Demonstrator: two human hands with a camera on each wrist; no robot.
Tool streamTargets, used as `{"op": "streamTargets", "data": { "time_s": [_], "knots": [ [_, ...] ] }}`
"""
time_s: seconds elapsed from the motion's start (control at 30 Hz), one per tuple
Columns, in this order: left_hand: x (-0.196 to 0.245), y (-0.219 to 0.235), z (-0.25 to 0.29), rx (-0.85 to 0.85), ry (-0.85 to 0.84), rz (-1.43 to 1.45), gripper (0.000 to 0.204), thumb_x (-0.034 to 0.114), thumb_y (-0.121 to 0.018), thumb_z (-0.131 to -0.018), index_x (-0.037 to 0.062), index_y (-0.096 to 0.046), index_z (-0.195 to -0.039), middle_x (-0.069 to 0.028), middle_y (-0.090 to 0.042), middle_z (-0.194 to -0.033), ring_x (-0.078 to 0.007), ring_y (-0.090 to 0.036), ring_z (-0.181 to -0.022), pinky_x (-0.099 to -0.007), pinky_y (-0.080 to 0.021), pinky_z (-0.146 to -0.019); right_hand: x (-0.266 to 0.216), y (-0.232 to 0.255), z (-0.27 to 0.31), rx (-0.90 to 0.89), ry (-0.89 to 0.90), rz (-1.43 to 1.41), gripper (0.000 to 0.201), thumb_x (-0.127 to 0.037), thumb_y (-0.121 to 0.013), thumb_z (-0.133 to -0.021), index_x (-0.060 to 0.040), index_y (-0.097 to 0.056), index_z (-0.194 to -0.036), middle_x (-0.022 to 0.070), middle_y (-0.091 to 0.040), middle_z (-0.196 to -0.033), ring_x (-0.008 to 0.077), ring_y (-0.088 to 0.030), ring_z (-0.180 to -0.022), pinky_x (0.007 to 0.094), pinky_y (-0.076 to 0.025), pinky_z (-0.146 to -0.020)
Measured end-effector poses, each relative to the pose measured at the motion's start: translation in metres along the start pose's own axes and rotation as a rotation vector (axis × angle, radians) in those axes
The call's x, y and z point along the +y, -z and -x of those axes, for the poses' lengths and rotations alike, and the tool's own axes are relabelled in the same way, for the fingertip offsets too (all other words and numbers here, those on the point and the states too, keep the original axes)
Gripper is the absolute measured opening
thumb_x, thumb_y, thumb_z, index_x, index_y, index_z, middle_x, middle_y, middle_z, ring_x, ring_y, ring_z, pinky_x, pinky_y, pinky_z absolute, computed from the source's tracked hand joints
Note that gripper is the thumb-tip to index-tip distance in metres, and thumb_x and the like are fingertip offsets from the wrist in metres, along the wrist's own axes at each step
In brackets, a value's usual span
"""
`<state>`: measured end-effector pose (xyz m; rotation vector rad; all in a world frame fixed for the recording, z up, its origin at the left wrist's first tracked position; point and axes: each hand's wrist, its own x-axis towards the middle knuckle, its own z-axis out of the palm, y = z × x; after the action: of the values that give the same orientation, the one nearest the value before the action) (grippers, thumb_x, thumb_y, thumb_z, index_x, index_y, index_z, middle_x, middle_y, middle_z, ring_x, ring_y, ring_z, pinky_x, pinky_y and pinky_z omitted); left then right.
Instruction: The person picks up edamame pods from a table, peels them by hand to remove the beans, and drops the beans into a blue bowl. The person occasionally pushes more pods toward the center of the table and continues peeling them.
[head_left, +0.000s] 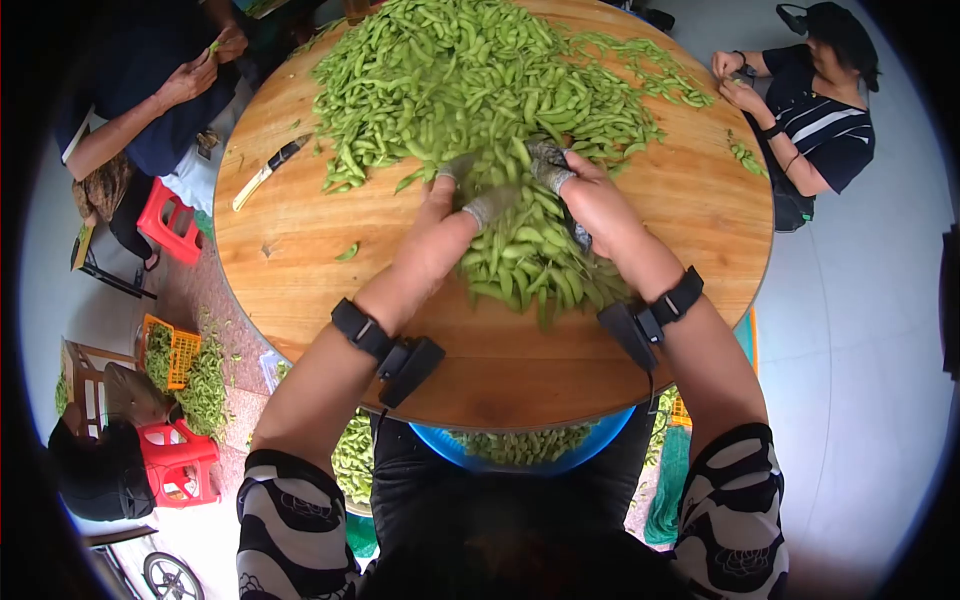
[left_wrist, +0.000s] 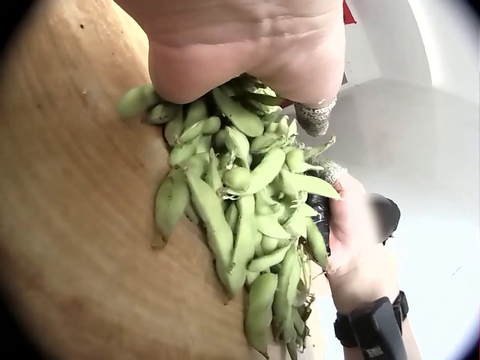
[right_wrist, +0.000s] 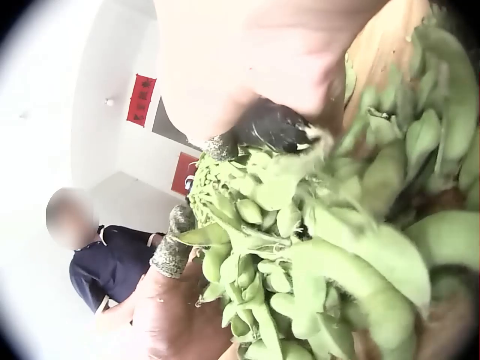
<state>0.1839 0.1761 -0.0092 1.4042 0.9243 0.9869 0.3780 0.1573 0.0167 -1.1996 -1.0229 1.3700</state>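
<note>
Green pods (head_left: 530,255) form a small heap between the two hands, joined to the large pile of pods (head_left: 430,90) behind. The left hand (head_left: 440,225) lies against the heap's left side, thumb and a finger apart, grey covers on their tips. On the right side, the right hand (head_left: 600,205) touches the pods with its grey- and black-covered fingers. Close up in the left wrist view, pods (left_wrist: 240,202) lie under the left palm (left_wrist: 247,52). The right wrist view shows pods (right_wrist: 300,255) below the right hand (right_wrist: 262,60); some fingertips are hidden.
A knife (head_left: 270,172) and a single pod (head_left: 348,252) lie on the round wooden table (head_left: 300,290) to the left. Two people sit across at left and right, hands raised. Below the front edge is a blue basin (head_left: 450,452) of pods. Red stools (head_left: 180,465) stand at left.
</note>
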Motion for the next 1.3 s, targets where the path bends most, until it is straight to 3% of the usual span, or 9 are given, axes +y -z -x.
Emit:
{"op": "streamTargets", "data": {
  "time_s": [0.2, 0.37, 0.47, 0.73, 0.83, 0.97, 1.13, 1.2, 1.3],
  "knots": [
    [0.010, 0.000, 0.061, 0.036, -0.121, -0.269, 0.071, 0.029, -0.071, -0.084, 0.0031, -0.036, -0.140, -0.0185, -0.038, -0.129, -0.0285, -0.045, -0.120, -0.0358, -0.039, -0.103, -0.006, -0.037, 0.055, -0.136, 0.265, 0.271, 0.036, -0.013, -0.055, -0.093, -0.0028, -0.055, -0.127, 0.0059, -0.063, -0.114, 0.0127, -0.054, -0.102, 0.0289, -0.044, -0.091],
    [0.023, -0.001, 0.104, -0.012, -0.228, -0.494, 0.071, 0.026, -0.070, -0.081, 0.0023, -0.035, -0.139, -0.0232, -0.045, -0.124, -0.0392, -0.041, -0.119, -0.0392, -0.035, -0.104, -0.003, -0.045, 0.091, -0.116, 0.435, 0.611, 0.037, -0.010, -0.055, -0.087, -0.0010, -0.055, -0.123, 0.0238, -0.053, -0.127, 0.0382, -0.053, -0.114, 0.0390, -0.042, -0.096],
    [0.019, 0.005, 0.111, -0.056, -0.317, -0.451, 0.066, 0.027, -0.071, -0.080, 0.0052, -0.042, -0.136, -0.0212, -0.048, -0.123, -0.0380, -0.042, -0.119, -0.0406, -0.035, -0.103, -0.015, -0.047, 0.115, -0.077, 0.497, 0.837, 0.036, -0.011, -0.054, -0.088, -0.0038, -0.056, -0.123, 0.0211, -0.053, -0.129, 0.0390, -0.052, -0.115, 0.0402, -0.042, -0.097],
    [-0.017, 0.096, 0.086, 0.441, -0.506, -0.988, 0.059, 0.038, -0.070, -0.082, 0.0113, -0.052, -0.131, -0.0224, -0.047, -0.128, -0.0399, -0.044, -0.118, -0.0472, -0.036, -0.100, -0.019, 0.051, 0.110, 0.372, 0.326, 0.848, 0.033, -0.018, -0.055, -0.093, -0.0104, -0.059, -0.124, 0.0076, -0.064, -0.092, 0.0156, -0.058, -0.083, 0.0282, -0.047, -0.077],
    [-0.033, 0.115, 0.078, 0.543, -0.204, -1.061, 0.060, 0.038, -0.067, -0.085, 0.0073, -0.048, -0.133, -0.0229, -0.049, -0.125, -0.0391, -0.047, -0.116, -0.0445, -0.038, -0.100, 0.023, 0.113, 0.097, 0.537, 0.341, 0.859, 0.033, -0.019, -0.053, -0.093, -0.0099, -0.059, -0.124, 0.0083, -0.064, -0.089, 0.0160, -0.058, -0.081, 0.0294, -0.046, -0.076],
    [-0.003, 0.065, 0.091, 0.051, -0.011, -0.139, 0.071, 0.043, -0.062, -0.090, -0.0031, -0.037, -0.137, -0.0204, -0.051, -0.131, -0.0282, -0.049, -0.122, -0.0358, -0.038, -0.103, 0.049, 0.108, 0.087, 0.537, 0.204, 0.738, 0.033, -0.021, -0.053, -0.094, -0.0088, -0.061, -0.123, 0.0080, -0.067, -0.097, 0.0146, -0.058, -0.086, 0.0279, -0.046, -0.080],
    [0.014, 0.007, 0.123, -0.167, -0.191, -0.443, 0.104, 0.053, -0.074, -0.073, -0.0010, -0.021, -0.145, -0.0290, -0.028, -0.145, -0.0409, -0.028, -0.136, -0.0432, -0.025, -0.112, 0.052, 0.027, 0.091, 0.400, 0.160, 0.838, 0.034, -0.022, -0.052, -0.094, -0.0055, -0.058, -0.123, 0.0132, -0.067, -0.102, 0.0208, -0.061, -0.093, 0.0313, -0.046, -0.085],
    [0.021, -0.002, 0.139, -0.125, -0.417, -0.775, 0.119, 0.057, -0.080, -0.062, 0.0028, -0.017, -0.148, -0.0302, -0.018, -0.148, -0.0469, -0.019, -0.137, -0.0494, -0.021, -0.113, 0.040, 0.009, 0.102, 0.303, 0.273, 0.766, 0.038, -0.025, -0.049, -0.093, -0.0020, -0.054, -0.122, 0.0240, -0.064, -0.105, 0.0395, -0.060, -0.100, 0.0403, -0.046, -0.086],
    [0.022, -0.016, 0.152, -0.126, -0.468, -0.902, 0.130, 0.057, -0.085, -0.052, 0.0095, -0.014, -0.150, -0.0300, -0.011, -0.150, -0.0516, -0.016, -0.136, -0.0580, -0.020, -0.110, 0.044, 0.012, 0.098, 0.252, 0.246, 0.658, 0.036, -0.024, -0.050, -0.093, -0.0014, -0.055, -0.120, 0.0229, -0.063, -0.108, 0.0376, -0.059, -0.103, 0.0387, -0.045, -0.089]
  ]
}}
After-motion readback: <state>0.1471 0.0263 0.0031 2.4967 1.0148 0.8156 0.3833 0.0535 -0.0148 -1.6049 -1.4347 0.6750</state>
